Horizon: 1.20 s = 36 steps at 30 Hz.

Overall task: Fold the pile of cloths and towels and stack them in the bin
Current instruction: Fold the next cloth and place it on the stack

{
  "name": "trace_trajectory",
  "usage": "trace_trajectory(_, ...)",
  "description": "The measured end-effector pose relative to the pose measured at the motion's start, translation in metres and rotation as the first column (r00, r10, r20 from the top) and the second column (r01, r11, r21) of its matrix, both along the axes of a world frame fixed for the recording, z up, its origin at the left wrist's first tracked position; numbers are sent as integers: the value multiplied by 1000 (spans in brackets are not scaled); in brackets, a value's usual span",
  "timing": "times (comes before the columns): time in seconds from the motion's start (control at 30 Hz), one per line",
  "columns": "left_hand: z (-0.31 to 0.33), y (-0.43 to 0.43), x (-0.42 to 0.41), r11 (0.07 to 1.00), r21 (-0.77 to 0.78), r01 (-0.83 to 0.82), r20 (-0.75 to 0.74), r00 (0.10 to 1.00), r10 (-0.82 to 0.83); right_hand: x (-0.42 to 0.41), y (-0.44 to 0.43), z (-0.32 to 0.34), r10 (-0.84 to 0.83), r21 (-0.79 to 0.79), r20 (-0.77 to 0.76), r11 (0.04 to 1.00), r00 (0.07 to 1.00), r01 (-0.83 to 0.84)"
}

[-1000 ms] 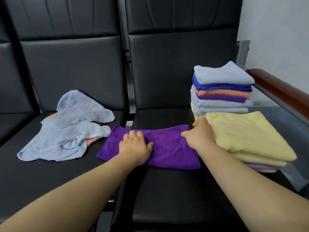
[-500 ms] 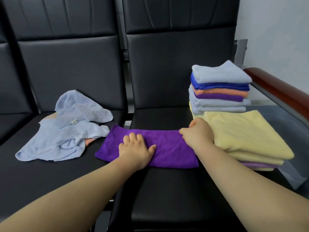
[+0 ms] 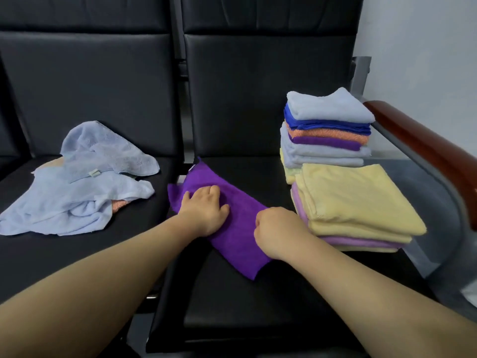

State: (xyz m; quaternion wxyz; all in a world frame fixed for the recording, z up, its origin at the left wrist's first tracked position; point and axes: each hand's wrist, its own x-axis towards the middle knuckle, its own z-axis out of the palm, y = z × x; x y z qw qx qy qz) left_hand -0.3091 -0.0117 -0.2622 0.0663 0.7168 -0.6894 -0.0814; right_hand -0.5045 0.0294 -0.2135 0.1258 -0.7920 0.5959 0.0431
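Head view shows the purple cloth [image 3: 240, 239] lying diagonally on the seat [image 3: 258, 306], long axis running far-left to near-right. On its far half the left grip [image 3: 204, 210] presses flat, released; the right grip [image 3: 277, 232], nearer, clenches the near-right edge.

Bare forearms, bare hands — left hand [image 3: 205, 211], right hand [image 3: 277, 232] (uncovered to the frame's edge).

This looks like a waiting room or lobby. Linked black padded seats [image 3: 258, 301] with tall backrests [image 3: 258, 86] run in a row beneath and beyond the left grip [image 3: 204, 210]. Right of the right grip [image 3: 278, 231], a polished wooden armrest [image 3: 426, 151] tops a grey metal frame [image 3: 361, 71] before a plain pale wall [image 3: 426, 47].
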Motion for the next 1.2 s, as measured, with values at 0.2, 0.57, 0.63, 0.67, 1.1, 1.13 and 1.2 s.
trace_trajectory(0.2,8,-6,-23,933,121,338,0,940,-341,-16,34,-1,66,81,119,994,991,-76)
trace_trajectory(0.57,9,72,-1,991,109,-74,-371,922,110,-33,34,-17,-15,11,333,1000,943,12)
trace_trajectory(0.63,15,89,-6,993,116,-26,-551,830,86,-34,34,-19,-29,-6,330,999,944,33)
trace_trajectory(0.67,21,99,-9,989,149,0,-643,759,98,-34,35,-20,-36,-9,332,999,943,42)
trace_trajectory(1.1,46,126,4,921,320,222,-878,434,201,-46,54,-13,-27,189,483,979,875,-74)
trace_trajectory(1.13,47,125,4,927,311,209,-872,452,190,-46,55,-13,-8,178,470,980,883,-86)
trace_trajectory(1.2,51,123,4,934,297,198,-882,432,189,-46,58,-14,29,148,418,984,908,-99)
